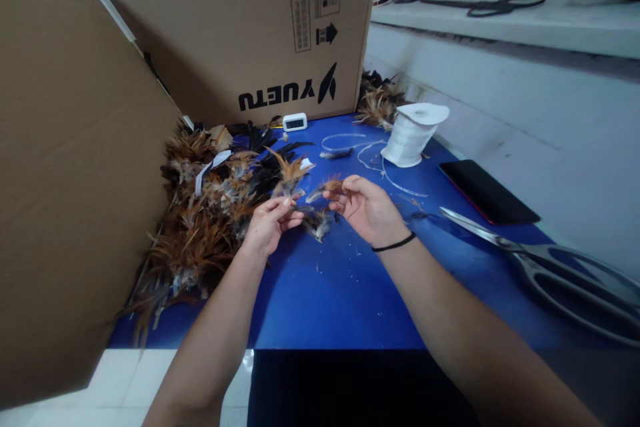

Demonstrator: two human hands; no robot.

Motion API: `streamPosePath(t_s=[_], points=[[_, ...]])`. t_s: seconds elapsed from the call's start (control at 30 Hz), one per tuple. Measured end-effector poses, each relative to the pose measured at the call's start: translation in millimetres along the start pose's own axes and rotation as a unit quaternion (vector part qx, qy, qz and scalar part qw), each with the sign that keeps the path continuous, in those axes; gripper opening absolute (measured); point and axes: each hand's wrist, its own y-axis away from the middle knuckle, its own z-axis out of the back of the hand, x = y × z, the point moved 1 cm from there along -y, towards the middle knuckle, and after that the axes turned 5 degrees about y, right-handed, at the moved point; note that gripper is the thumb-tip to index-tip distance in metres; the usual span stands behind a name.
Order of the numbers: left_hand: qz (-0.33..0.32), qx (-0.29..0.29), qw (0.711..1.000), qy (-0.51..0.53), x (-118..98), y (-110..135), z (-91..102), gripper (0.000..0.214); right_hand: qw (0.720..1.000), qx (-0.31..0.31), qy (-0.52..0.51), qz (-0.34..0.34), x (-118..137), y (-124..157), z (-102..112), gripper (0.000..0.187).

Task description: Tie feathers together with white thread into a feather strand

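Note:
My left hand (270,221) hovers over a blue table (340,287), its fingers pinched on a small dark feather (299,208). My right hand (367,208), with a black band at the wrist, pinches a small bunch of brown feathers (327,187). The two hands are close together, fingertips almost meeting. A few loose grey feathers (319,223) lie just below them. A big pile of brown and black feathers (205,213) spreads to the left of my left hand.
A spool of white cord (413,133) stands at the back right, cord trailing over the table. Large scissors (555,267) and a black phone (487,192) lie to the right. Cardboard boxes (240,27) wall the left and back. A small white timer (295,121) sits by the box.

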Motion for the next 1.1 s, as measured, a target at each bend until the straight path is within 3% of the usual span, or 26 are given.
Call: streamPosePath(t_s=[0.3,0.47,0.63,0.7,0.9,1.1], points=[[0.001,0.044,0.997,-0.061,3,7,-9.9,0.025,0.998,0.031,0.051,0.003,-7,2,-5,0.01],[-0.012,0.048,0.998,-0.044,3,5,-7.4,0.02,0.999,0.038,0.021,-0.018,-7,2,-5,0.011],[0.022,0.041,0.999,0.007,1,5,-7.2,0.019,0.999,-0.001,0.038,-0.009,-12,-4,1,0.025],[0.037,0.04,0.998,0.029,1,6,-8.1,0.019,0.996,0.001,0.084,0.007,-17,-4,1,0.023],[0.068,0.061,0.994,0.055,3,4,-7.7,0.017,0.962,0.094,0.239,0.091,-26,2,-9,0.024],[0.074,0.065,0.995,0.029,4,4,-7.2,0.018,0.935,0.072,0.307,0.162,-23,2,-9,0.012]])
